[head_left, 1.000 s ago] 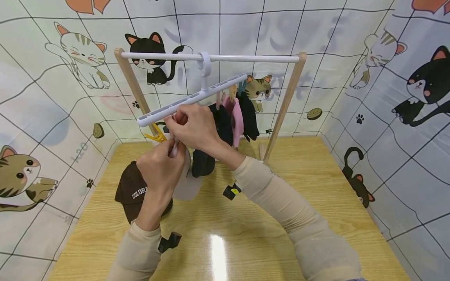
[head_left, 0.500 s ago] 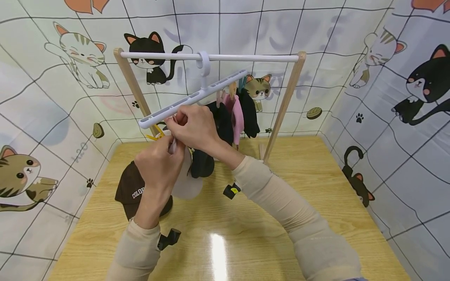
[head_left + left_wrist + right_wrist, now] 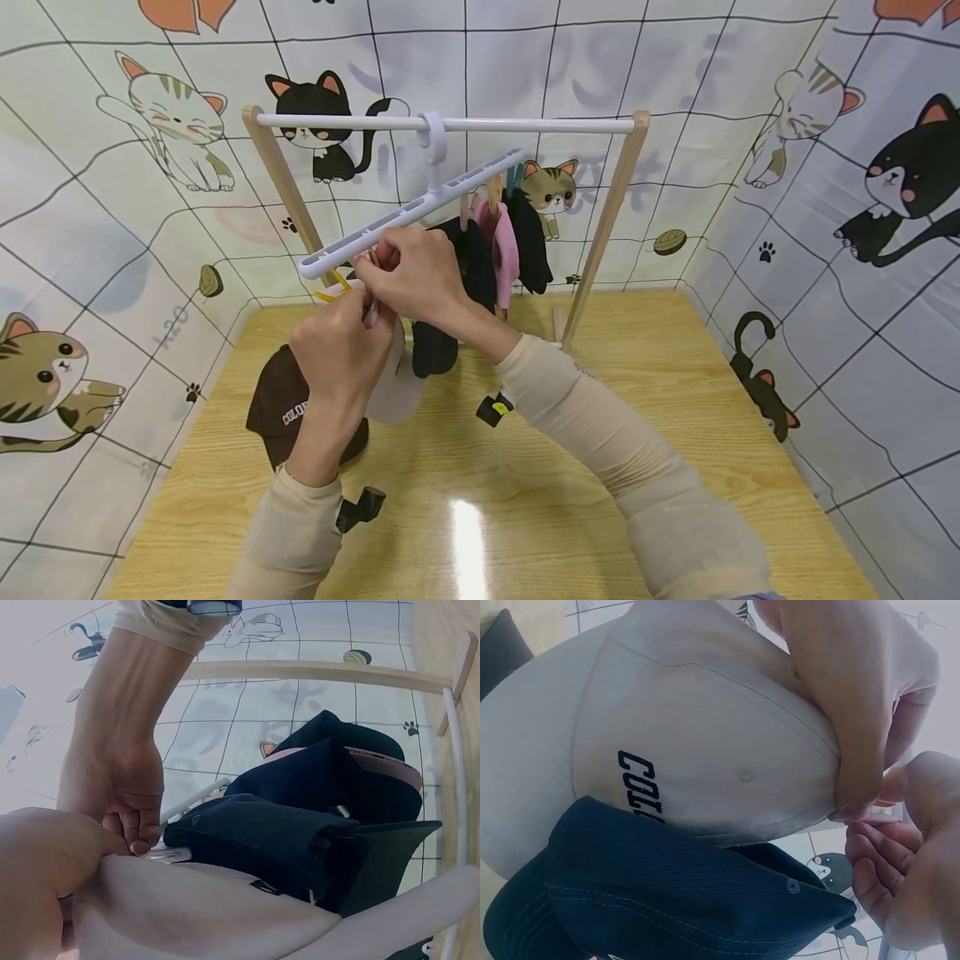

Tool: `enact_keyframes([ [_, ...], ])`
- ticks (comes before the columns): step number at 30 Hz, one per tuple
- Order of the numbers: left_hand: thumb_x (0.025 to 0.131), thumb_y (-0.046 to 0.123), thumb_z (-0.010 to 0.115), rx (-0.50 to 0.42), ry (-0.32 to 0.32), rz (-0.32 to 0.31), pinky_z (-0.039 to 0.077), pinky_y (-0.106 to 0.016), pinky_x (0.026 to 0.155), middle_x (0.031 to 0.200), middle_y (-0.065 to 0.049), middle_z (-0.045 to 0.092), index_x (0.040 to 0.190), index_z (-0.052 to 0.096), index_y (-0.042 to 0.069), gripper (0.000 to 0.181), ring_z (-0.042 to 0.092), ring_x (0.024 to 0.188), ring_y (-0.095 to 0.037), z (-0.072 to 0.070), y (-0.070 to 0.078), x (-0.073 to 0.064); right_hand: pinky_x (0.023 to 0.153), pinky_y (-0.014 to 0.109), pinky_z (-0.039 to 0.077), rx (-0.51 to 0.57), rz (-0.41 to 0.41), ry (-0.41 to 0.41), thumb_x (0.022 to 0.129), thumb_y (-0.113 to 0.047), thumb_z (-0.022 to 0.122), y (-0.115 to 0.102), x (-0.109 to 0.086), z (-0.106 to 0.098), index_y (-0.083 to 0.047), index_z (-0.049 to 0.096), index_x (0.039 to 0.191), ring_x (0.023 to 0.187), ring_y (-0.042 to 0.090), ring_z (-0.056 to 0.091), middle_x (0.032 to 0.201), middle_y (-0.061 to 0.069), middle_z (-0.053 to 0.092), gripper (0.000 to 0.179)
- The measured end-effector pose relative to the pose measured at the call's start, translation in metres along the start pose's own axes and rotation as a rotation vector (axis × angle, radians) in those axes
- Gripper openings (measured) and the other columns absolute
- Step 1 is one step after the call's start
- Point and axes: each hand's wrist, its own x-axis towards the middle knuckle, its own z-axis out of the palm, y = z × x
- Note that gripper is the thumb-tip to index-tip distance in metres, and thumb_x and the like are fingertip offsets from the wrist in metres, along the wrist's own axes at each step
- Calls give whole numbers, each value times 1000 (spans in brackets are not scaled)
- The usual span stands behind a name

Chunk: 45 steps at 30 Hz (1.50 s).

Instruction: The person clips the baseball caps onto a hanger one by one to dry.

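A cream baseball cap with dark lettering hangs from my left hand, which pinches its edge. Just above, my right hand pinches a pale clip under the left half of the white hanger; the fingertips of both hands nearly meet. How far the clip reaches over the cap's edge is hidden by the fingers. A yellow clip hangs at the hanger's left end. On its right half, clips hold a dark cap, a pink cap and a black cap.
The hanger hooks over the white rail of a wooden-legged rack. A brown cap lies on the wooden table at left, partly behind my left arm. Cat-print sheeting lines the back and sides.
The hanger's left end has dipped and shifted slightly right. The cream cap's brim has swung a little left. Both hands stay almost in place.
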Motion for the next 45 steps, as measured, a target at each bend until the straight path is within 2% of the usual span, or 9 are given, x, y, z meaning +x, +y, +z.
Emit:
enact_keyframes([
  [13,88,-5,59,-49,15,-10,13,-33,53,52,-10,40,60,49,4,31,24,49,-19,-1,-4,0,62,22,43,13,15,-22,100,-41,84,-5,-1,1,-11,73,82,72,13,67,77,2,77,36],
  [19,95,1,65,-118,37,-42,16,-32,53,52,-11,46,62,58,1,34,32,47,-21,0,-7,-2,67,24,47,66,17,-10,98,-42,85,-4,-1,1,-13,73,82,74,10,69,77,-1,77,36],
  [26,100,9,71,-192,40,-61,26,-28,54,61,-15,69,75,75,-2,28,56,46,-28,0,-11,-5,67,23,50,99,9,-11,101,-41,84,-1,0,1,-13,73,86,74,6,70,78,-2,77,33],
  [31,101,15,73,-258,10,-72,35,-27,55,64,-12,73,81,81,1,26,63,50,-26,0,-17,-8,69,22,52,134,5,-20,102,-38,83,0,-1,0,-11,75,91,76,8,72,82,1,79,30],
  [35,100,19,76,-343,-21,-96,44,-16,61,69,-10,78,95,89,4,19,69,54,-24,-3,-25,-12,70,21,54,161,-5,-19,104,-34,82,0,-2,-1,-9,78,97,77,8,74,86,3,81,26],
  [39,99,16,79,-428,-47,-111,47,-7,65,74,-10,82,109,91,8,18,71,57,-18,-7,-32,-18,69,21,55,181,-20,-10,105,-31,79,0,-4,-1,-8,80,103,77,10,75,89,4,82,24],
  [45,97,14,85,-492,-95,-151,51,-6,65,81,-10,85,115,90,10,19,70,71,6,-14,-44,-27,72,20,55,181,-41,14,105,-25,76,1,-5,1,-5,77,107,80,15,75,94,8,81,20],
])
